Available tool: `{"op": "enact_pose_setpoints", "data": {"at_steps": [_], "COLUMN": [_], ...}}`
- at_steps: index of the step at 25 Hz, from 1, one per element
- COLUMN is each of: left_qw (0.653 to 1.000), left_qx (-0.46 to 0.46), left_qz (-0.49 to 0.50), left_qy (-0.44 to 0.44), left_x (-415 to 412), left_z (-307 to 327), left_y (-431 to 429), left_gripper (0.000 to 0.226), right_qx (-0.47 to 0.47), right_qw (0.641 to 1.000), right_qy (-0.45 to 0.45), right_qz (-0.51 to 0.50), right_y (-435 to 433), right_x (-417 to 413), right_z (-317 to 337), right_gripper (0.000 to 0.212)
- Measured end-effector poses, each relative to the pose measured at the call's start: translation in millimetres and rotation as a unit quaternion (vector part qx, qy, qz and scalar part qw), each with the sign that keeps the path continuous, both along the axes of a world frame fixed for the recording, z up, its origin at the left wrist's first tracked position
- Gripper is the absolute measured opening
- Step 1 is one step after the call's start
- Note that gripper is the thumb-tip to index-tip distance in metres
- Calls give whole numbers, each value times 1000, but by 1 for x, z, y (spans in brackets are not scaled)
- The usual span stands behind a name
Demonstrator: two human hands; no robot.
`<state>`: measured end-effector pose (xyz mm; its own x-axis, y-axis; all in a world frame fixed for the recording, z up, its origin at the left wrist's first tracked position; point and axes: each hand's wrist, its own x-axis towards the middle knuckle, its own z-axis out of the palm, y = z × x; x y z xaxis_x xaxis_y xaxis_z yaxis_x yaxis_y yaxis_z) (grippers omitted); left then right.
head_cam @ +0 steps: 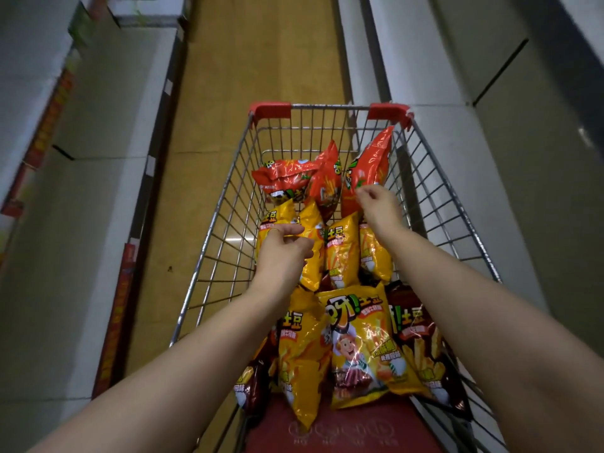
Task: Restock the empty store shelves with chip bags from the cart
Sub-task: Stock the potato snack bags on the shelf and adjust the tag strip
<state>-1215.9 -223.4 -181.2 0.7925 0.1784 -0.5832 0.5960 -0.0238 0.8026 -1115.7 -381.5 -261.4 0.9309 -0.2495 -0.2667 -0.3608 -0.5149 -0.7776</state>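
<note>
Reaching into the cart point(269, 110), both hands pinch bags. The left hand point(282, 248) holds a yellow bag point(312, 222) near the left wall. The right hand point(376, 207) holds a red bag point(372, 161), long axis upright, in the far right corner. Bare shelves point(108, 103) flank both sides.

left forearm point(196, 348) and right forearm point(474, 289): bare, uncovered from wrist to frame edge. left hand point(283, 253): one thin gold-coloured metal ring point(275, 231), plain band, can't tell which finger. right hand point(379, 206): bare skin, wrist too.
</note>
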Motion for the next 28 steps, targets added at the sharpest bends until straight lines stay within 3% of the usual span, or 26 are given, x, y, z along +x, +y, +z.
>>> {"op": "enact_pose_setpoints", "data": {"at_steps": [4,7,9,14,16,18,20,22,24,26,28], "left_qw": [999,996,991,972,955,936,926,916,905,896,883], "left_qx": [1,14,0,-77,-126,-168,-216,-270,-298,-296,-293], "left_qz": [-17,-44,-70,-163,-221,-263,-252,-215,-204,-224,-260], "left_qy": [-35,-77,-114,-150,-155,-165,-180,-204,-223,-244,-258], "left_x": [-3,-7,-12,-28,-37,-51,-62,-71,-80,-90,-104], "left_z": [37,72,98,160,184,213,239,267,300,326,351], "left_y": [-1,-2,-2,6,9,8,2,-4,-11,-21,-33], "left_gripper": [18,25,39,107,98,67,53,48,49,49,50], "right_qx": [124,217,329,538,569,568,529,398,212,153,166], "right_qw": [985,957,925,830,810,807,826,890,955,969,963], "right_qy": [-121,-187,-188,-149,-146,-161,-197,-222,-207,-192,-212], "right_qz": [-31,-50,-41,-15,3,15,13,7,5,7,20], "right_y": [-14,-27,-33,-44,-48,-49,-47,-43,-36,-29,-25], "right_x": [-38,-64,-81,-125,-138,-152,-169,-195,-230,-267,-302], "right_z": [77,145,188,283,311,339,368,397,423,436,448], "right_gripper": [6,26,32,24,48,60,57,54,67,77,73]}}
